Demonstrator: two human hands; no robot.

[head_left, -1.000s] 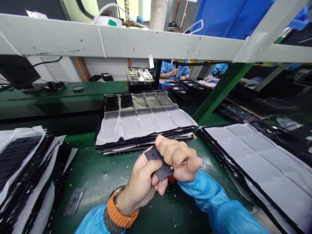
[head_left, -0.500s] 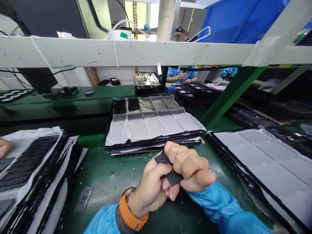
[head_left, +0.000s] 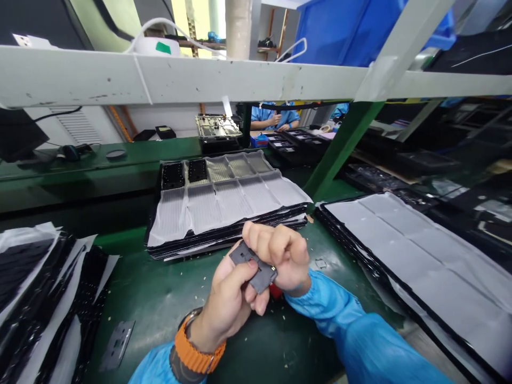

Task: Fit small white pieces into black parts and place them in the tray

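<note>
My left hand (head_left: 234, 288) is closed around a small dark grey flat plate (head_left: 254, 266), its thumb pressed on the plate's face. The plate is tilted, with small cutouts and a bright metallic spot near its right end. Against that right end, my right hand (head_left: 280, 253) has its fingers curled. A bit of red (head_left: 275, 291) shows beneath the right hand, but what it belongs to is hidden. A similar grey plate (head_left: 117, 345) with slots lies on the green table (head_left: 160, 298) at lower left.
A stack of trays (head_left: 228, 205) with white liners stands ahead, two black parts in its back row. Another tray stack (head_left: 420, 256) lies to the right, and a stack with dark plates (head_left: 44, 298) to the left. A green post (head_left: 344, 149) rises behind. A co-worker (head_left: 274, 117) sits beyond.
The view has turned right, so the scene sits further left. More of the plate's face shows beside my right hand. Another person's hand at the far left has left the view.
</note>
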